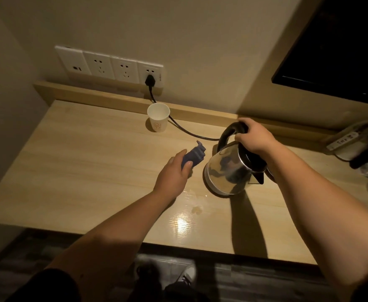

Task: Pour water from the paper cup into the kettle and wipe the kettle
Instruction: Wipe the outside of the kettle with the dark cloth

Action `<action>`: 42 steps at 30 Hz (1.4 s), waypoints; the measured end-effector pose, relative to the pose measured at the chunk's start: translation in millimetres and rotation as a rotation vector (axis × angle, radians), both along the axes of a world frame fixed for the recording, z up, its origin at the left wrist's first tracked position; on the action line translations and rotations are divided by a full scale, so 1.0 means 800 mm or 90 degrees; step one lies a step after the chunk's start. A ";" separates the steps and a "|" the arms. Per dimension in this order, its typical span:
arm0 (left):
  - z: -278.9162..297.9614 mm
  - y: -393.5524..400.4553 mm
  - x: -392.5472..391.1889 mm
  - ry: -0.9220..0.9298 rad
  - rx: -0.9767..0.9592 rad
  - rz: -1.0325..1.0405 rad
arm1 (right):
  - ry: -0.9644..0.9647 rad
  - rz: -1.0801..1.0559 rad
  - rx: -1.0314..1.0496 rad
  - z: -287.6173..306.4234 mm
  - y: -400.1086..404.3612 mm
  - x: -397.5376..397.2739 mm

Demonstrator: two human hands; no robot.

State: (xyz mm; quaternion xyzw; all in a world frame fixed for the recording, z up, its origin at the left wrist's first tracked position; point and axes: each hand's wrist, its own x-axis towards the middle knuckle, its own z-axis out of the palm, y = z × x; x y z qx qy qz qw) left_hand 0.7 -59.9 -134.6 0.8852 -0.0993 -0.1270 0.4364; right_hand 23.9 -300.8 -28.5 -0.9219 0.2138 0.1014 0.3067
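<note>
A shiny steel kettle (226, 171) with a black handle and lid is tilted over on the wooden desk (87, 166). My right hand (255, 138) grips its black handle from above. My left hand (174, 173) is closed around a bunched blue cloth (195, 155), just left of the kettle's body and not touching it. A white paper cup (158, 119) stands upright at the back of the desk, near the wall, apart from both hands.
A black power cord (187, 131) runs from a wall socket strip (113, 66) past the cup toward the kettle. Small wet spots (197, 209) lie on the desk front of the kettle. A tray with items (357, 144) sits at the right edge.
</note>
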 end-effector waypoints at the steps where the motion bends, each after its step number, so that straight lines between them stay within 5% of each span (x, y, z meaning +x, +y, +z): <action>1: 0.003 -0.005 0.000 0.004 -0.013 -0.001 | -0.008 -0.009 0.030 0.002 -0.006 -0.002; 9: 0.039 -0.047 0.001 -0.103 -0.013 -0.031 | -0.040 -0.164 0.290 -0.016 -0.012 -0.031; 22: 0.066 -0.078 -0.012 -0.312 0.198 -0.093 | 0.016 -0.179 0.296 -0.019 0.000 -0.025; 29: 0.058 -0.076 0.005 -0.183 0.072 -0.160 | -0.011 -0.140 0.280 -0.014 0.018 -0.018; 36: 0.040 -0.062 0.041 -0.010 0.023 -0.008 | -0.020 -0.150 0.230 -0.013 0.027 -0.016; 42: 0.047 -0.065 0.015 -0.105 0.000 -0.051 | -0.025 -0.141 0.217 -0.014 0.031 -0.013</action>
